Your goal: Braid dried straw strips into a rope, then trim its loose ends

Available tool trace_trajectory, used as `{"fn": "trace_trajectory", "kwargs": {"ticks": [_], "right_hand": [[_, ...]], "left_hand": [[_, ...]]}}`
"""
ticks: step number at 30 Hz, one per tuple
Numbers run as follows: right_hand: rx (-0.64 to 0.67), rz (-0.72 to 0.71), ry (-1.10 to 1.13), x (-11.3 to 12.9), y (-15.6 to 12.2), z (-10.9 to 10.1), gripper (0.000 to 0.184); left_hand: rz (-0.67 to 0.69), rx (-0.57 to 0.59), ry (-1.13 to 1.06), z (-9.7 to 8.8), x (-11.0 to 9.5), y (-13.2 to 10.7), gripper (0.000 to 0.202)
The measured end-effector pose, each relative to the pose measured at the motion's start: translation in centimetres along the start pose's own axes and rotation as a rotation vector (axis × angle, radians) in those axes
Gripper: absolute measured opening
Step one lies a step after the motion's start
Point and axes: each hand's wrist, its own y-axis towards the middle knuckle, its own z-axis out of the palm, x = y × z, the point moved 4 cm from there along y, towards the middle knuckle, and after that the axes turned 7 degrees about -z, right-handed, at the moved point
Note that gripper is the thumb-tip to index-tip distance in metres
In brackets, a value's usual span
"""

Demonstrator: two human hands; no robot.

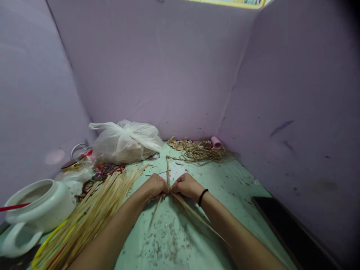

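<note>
My left hand [158,186] and my right hand [186,185] meet above the middle of the table, fingers closed in pinches almost touching. Between them they grip the near end of a thin twisted straw cord [168,168], which runs straight away from me along the tabletop. Loose straw strands [201,217] trail from under my right hand toward me, and a shorter one hangs below my left hand. Exactly how the fingertips hold the strands is hidden. A black band circles my right wrist. Left of my left forearm lies a bundle of flat dry straw [104,200].
A white handled pot [42,206], coloured beads [102,170] and a tied plastic bag [126,142] stand on the left. At the back lie coiled straw cord [201,150] and a pink spool [216,142]. A dark flat object [289,228] lies right. Purple walls [157,67] enclose the green table [163,243].
</note>
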Motion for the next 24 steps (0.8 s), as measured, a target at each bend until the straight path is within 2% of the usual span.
{"fn": "trace_trajectory", "kwargs": {"ticks": [7, 11, 16, 19, 21, 24], "right_hand": [[0.123, 0.135, 0.252, 0.5, -1.1, -0.2, 0.014], [0.092, 0.092, 0.25, 0.2, -0.7, -0.5, 0.011], [0.037, 0.01, 0.264, 0.4, -0.4, -0.2, 0.021], [0.022, 0.002, 0.386, 0.7, -0.7, 0.2, 0.021], [0.068, 0.032, 0.52, 0.8, -1.0, 0.7, 0.018], [0.241, 0.073, 0.605, 1.0, -1.3, 1.5, 0.008]], "left_hand": [[0.024, 0.041, -0.048, -0.1, 0.9, 0.9, 0.007], [0.042, 0.069, -0.071, -0.4, 0.9, 1.0, 0.008], [0.043, 0.106, -0.131, -0.8, 1.1, 1.2, 0.009], [0.057, 0.132, -0.179, -1.1, 0.9, 1.1, 0.008], [0.061, 0.154, -0.176, -1.2, 0.7, 0.8, 0.008], [0.036, 0.167, -0.142, -1.3, 0.3, 0.2, 0.01]]}}
